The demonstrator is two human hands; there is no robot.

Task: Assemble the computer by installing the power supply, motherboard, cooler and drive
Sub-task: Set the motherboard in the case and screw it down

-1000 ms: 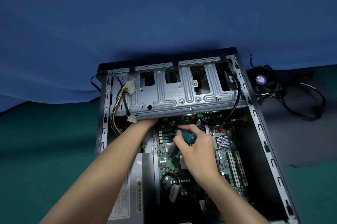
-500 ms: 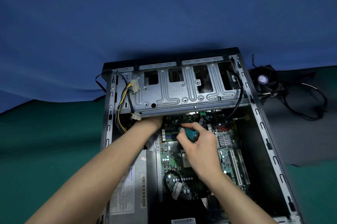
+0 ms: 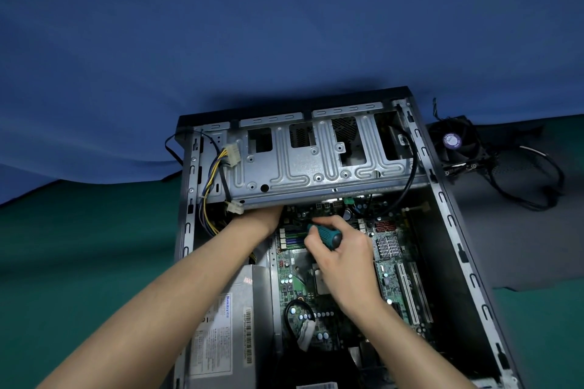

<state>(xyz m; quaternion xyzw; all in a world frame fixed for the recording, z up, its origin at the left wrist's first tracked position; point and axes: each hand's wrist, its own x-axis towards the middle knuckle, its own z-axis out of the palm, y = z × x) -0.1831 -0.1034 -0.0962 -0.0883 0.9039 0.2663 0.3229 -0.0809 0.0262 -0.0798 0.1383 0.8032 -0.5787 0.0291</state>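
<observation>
- Flat on a green cloth (image 3: 79,262), before a blue backdrop (image 3: 284,25): an open case (image 3: 442,199).
- Inside, along the near left wall: the power supply (image 3: 227,325), grey, label side up.
- Just right of it, on the case floor: the motherboard (image 3: 392,274), green, with white slots (image 3: 407,297) toward the right and a small silver heatsink (image 3: 388,246) beyond them.
- Across the far end, over the board's far edge: a silver cage (image 3: 300,167).
- Over the middle of the board: the right hand (image 3: 344,259), fingers clenched round the teal handle of a screwdriver (image 3: 327,235), handle tilted toward the far left; shaft and tip hidden.
- Reaching under the near left edge of the cage: the left hand (image 3: 262,219), only heel and wrist showing, fingers hidden, grip impossible to tell.
- Along the left wall: yellow and black wires (image 3: 210,186) ending in white plugs (image 3: 232,153), one lying on the cage face, one at its near left corner just beside the left wrist.
- From the cage's right end down to the board: a curved black cable (image 3: 407,173).
- Outside the case, just beside its far right corner: the cooler (image 3: 455,142), on a dark mat (image 3: 521,246), purple hub sticker up, with black leads (image 3: 537,186) looped to its right.
</observation>
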